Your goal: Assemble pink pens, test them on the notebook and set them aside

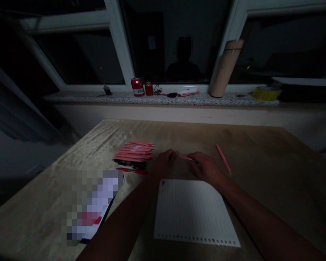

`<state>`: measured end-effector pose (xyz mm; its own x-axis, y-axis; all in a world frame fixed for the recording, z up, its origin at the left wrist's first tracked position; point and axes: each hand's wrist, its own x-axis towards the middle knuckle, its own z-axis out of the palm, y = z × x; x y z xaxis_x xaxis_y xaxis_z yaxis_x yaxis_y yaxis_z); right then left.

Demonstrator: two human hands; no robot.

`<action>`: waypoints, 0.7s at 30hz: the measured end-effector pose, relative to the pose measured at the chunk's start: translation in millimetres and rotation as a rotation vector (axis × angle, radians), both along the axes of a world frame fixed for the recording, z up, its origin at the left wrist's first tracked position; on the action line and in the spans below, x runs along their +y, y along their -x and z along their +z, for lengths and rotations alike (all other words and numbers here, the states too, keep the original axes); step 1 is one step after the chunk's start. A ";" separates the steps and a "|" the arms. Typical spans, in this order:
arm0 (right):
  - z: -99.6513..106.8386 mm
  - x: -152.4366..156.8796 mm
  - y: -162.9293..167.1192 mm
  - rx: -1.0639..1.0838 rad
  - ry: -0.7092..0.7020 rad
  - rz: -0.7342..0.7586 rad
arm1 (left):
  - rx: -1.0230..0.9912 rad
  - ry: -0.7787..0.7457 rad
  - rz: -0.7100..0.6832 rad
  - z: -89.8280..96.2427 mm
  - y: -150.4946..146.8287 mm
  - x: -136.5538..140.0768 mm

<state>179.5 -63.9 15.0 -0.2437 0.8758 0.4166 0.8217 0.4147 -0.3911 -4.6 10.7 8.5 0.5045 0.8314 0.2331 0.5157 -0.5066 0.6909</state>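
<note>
Hands (pixel 208 167) around slim pink pen (pixel 184 157)

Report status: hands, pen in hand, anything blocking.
Left hand and right hand gripping opposite ends of one pink pen. Pen held crosswise. Lined notepad close by, not blocking.

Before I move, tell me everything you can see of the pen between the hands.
The pen is slim and pink, plastic by its look, lying roughly crosswise. The left hand holds one end and the right hand the other, hiding both tips. It is just beyond the lined paper's far edge; whether it touches the table is unclear.
</note>
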 end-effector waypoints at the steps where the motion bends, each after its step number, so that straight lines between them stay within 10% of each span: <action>1: 0.0 0.0 0.1 0.005 0.001 0.001 | 0.004 0.004 0.000 0.0 -0.3 0.0; 21: -2.4 1.7 0.0 0.006 -0.012 0.014 | -0.052 0.010 -0.017 -3.4 1.5 2.4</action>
<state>179.5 -62.2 12.6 -0.2530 0.8673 0.4286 0.8134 0.4305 -0.3912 -6.1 13.1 5.1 0.5061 0.8251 0.2513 0.4707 -0.5083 0.7212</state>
